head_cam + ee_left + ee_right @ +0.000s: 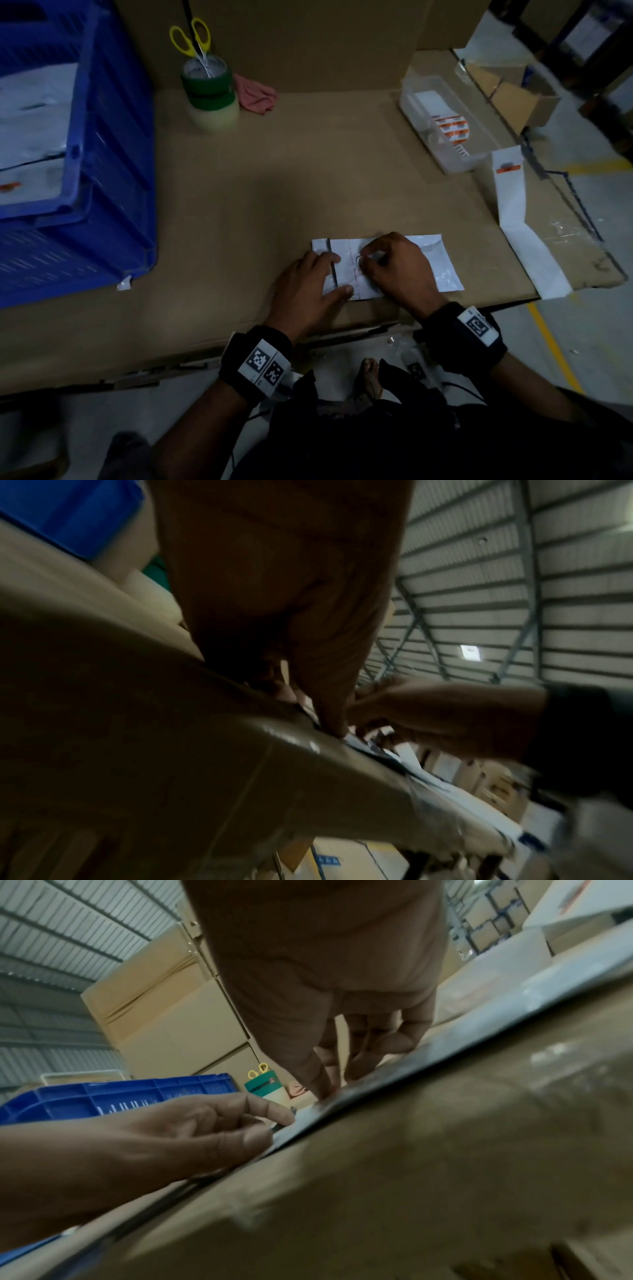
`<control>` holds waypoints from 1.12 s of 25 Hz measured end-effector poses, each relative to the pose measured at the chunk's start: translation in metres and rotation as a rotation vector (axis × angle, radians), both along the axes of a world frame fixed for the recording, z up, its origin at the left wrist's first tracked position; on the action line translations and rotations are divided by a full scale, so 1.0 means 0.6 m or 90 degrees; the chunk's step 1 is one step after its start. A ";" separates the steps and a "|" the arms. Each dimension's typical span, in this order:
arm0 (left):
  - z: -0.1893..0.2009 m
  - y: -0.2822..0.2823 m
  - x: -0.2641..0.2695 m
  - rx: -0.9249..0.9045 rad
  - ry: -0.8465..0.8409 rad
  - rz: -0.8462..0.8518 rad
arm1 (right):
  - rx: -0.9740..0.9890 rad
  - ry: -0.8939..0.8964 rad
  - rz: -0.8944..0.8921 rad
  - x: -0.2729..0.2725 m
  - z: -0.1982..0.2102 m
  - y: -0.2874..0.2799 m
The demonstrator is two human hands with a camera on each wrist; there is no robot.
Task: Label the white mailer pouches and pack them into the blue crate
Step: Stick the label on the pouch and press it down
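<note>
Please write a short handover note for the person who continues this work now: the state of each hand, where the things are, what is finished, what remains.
Left hand: fingers flat, pressing the white plastic mailer pouch onto the cardboard table.
Right hand: fingertips pinching something small on the pouch's middle; what it is cannot be told.
Blue plastic crate: at the table's left, white pouches already inside.
Roll of orange-printed labels: in the clear tray at the right.
Done: some pouches packed.
Left: finish this pouch, then place it in the crate.

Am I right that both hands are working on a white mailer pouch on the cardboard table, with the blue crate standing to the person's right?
Not quite: the blue crate stands to the person's left, as the head view shows. Both the left hand and right hand are indeed on the white mailer pouch on the cardboard table.
</note>
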State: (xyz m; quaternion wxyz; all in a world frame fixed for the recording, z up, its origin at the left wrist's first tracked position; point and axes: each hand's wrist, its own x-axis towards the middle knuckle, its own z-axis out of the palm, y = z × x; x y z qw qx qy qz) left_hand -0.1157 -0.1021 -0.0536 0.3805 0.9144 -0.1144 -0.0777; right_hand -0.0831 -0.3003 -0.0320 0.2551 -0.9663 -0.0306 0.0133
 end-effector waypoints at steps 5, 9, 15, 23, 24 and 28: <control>0.005 -0.005 0.007 0.093 0.034 -0.030 | 0.041 -0.054 0.091 0.001 -0.015 -0.017; 0.010 -0.004 0.017 0.149 0.021 -0.061 | 0.038 -0.096 0.152 -0.013 -0.017 -0.028; 0.013 -0.009 0.022 0.189 0.039 -0.068 | 0.197 -0.126 -0.029 -0.021 0.011 -0.066; 0.023 0.011 0.009 -0.115 0.099 0.014 | 0.265 -0.026 0.016 -0.039 0.081 -0.053; 0.018 0.012 0.011 -0.152 0.101 0.030 | 0.293 -0.007 0.003 -0.040 0.084 -0.049; 0.002 0.018 0.018 -0.262 0.120 0.073 | 0.362 0.036 -0.012 -0.040 0.080 -0.043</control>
